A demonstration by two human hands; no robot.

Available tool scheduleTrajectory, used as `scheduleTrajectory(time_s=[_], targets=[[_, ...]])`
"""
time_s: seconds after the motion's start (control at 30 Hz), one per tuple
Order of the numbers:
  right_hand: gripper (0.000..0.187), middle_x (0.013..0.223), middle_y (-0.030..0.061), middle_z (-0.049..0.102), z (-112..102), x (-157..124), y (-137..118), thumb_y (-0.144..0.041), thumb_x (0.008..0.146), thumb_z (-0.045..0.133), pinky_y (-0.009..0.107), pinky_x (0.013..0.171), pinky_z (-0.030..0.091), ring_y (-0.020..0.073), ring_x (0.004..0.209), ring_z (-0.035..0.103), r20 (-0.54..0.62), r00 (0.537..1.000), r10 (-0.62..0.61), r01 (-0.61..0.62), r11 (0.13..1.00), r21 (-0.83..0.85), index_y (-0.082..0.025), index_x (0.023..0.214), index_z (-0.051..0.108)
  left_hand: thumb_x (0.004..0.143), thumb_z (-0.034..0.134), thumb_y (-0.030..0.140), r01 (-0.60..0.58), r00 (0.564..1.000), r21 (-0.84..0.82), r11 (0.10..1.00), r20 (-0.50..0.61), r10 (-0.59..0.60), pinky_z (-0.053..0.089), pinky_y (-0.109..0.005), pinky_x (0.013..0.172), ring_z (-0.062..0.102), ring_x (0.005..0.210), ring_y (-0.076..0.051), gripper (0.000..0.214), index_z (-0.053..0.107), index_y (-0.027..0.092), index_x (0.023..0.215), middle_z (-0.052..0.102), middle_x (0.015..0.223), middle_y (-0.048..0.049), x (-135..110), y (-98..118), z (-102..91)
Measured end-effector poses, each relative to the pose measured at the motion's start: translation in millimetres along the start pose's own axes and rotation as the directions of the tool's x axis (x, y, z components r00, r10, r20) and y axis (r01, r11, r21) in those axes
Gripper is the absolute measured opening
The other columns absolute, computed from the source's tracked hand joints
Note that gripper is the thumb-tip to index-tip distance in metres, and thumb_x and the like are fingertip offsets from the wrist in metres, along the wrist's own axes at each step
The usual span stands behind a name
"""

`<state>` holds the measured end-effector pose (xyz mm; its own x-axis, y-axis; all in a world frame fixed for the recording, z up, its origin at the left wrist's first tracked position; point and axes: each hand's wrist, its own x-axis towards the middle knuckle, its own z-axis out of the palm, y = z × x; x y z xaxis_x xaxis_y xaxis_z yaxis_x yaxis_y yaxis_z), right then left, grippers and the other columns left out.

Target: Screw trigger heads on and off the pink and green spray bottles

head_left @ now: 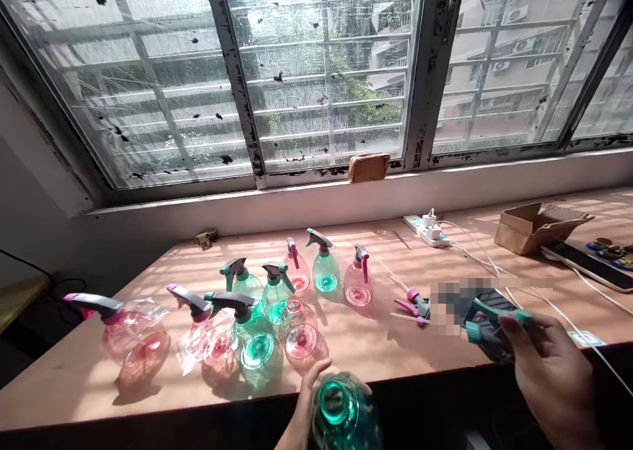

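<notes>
My left hand (309, 397) is wrapped round an open green plastic bottle (343, 414) with no top, held low at the table's front edge. My right hand (548, 371) grips a grey and teal spray trigger head (494, 321) to the right of the bottle. Several pink and green spray bottles stand on the wooden table (376, 348), most with trigger heads on. One pink bottle (301, 335) stands open without a head, just beyond my left hand. A loose pink trigger head (413, 304) with its tube lies right of the bottles.
A white power strip (426, 230) with plugs and white cables runs across the right side. A small cardboard box (531, 227) and a phone (586, 264) sit at the far right. A barred window (316, 74) stands behind, with a brown block (368, 167) on its sill.
</notes>
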<state>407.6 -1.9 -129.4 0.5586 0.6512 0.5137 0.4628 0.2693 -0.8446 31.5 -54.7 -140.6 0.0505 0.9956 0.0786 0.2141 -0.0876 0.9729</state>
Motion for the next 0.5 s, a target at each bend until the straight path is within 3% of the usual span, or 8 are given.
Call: scheduleTrajectory(time_s=[0.07,0.13,0.2,0.27,0.37,0.5], targets=[[0.049,0.091,0.0124,0.082,15,-16,7,-0.07,0.091,0.069,0.043,0.06,0.064,0.0338,0.072,0.08,-0.097,0.995,-0.003,-0.007,0.995,-0.1,-0.023,0.106,0.066,0.062,0.093,0.063,-0.055,0.99,0.075,0.996,-0.129,0.064,0.038,-0.063,0.124,0.055,0.144,-0.049,0.1,0.058,0.025,0.148,0.068,0.145,-0.0164,-1,-3,-14.1],[0.039,0.101,0.0117,0.083,27,-29,13,-0.06,0.096,0.07,0.046,0.07,0.064,0.033,0.078,0.081,-0.071,0.977,-0.2,0.182,0.962,-0.203,-0.023,0.109,0.068,0.072,0.087,0.057,-0.086,0.942,0.22,0.972,-0.299,0.151,0.035,-0.06,0.127,0.05,0.149,-0.045,0.089,0.055,0.027,0.149,0.063,0.154,-0.0142,0,-8,-27.3],[0.019,0.108,0.0092,0.084,37,-37,16,-0.041,0.1,0.071,0.046,0.083,0.062,0.0319,0.09,0.081,0.072,0.891,-0.448,0.451,0.856,-0.251,-0.026,0.111,0.069,0.08,0.08,0.056,-0.064,0.897,0.333,0.941,-0.393,0.2,0.037,-0.058,0.127,0.049,0.151,-0.042,0.083,0.052,0.027,0.152,0.061,0.156,-0.0126,3,-14,-36.6],[0.01,0.112,0.0078,0.083,48,-40,19,-0.028,0.103,0.066,0.047,0.09,0.059,0.0318,0.101,0.079,0.238,0.775,-0.585,0.631,0.736,-0.246,-0.026,0.112,0.069,0.085,0.076,0.06,-0.006,0.904,0.362,0.932,-0.397,0.16,0.039,-0.058,0.126,0.047,0.153,-0.042,0.087,0.045,0.023,0.157,0.059,0.158,-0.015,11,-21,-40.8],[0.016,0.118,0.0103,0.081,70,-41,24,-0.023,0.107,0.055,0.05,0.092,0.056,0.0338,0.106,0.076,0.429,0.686,-0.588,0.717,0.646,-0.261,-0.023,0.114,0.069,0.086,0.072,0.064,0.054,0.927,0.382,0.923,-0.364,0.096,0.04,-0.06,0.124,0.043,0.155,-0.043,0.096,0.034,0.018,0.162,0.052,0.162,-0.0213,26,-28,-39.2],[0.022,0.117,0.0146,0.08,101,-37,34,-0.026,0.107,0.05,0.053,0.095,0.056,0.0358,0.108,0.074,0.524,0.671,-0.526,0.722,0.625,-0.297,-0.02,0.113,0.071,0.093,0.064,0.06,0.007,0.918,0.418,0.908,-0.362,0.159,0.037,-0.06,0.126,0.039,0.157,-0.041,0.094,0.021,0.019,0.166,0.043,0.168,-0.0227,44,-28,-32.4]])
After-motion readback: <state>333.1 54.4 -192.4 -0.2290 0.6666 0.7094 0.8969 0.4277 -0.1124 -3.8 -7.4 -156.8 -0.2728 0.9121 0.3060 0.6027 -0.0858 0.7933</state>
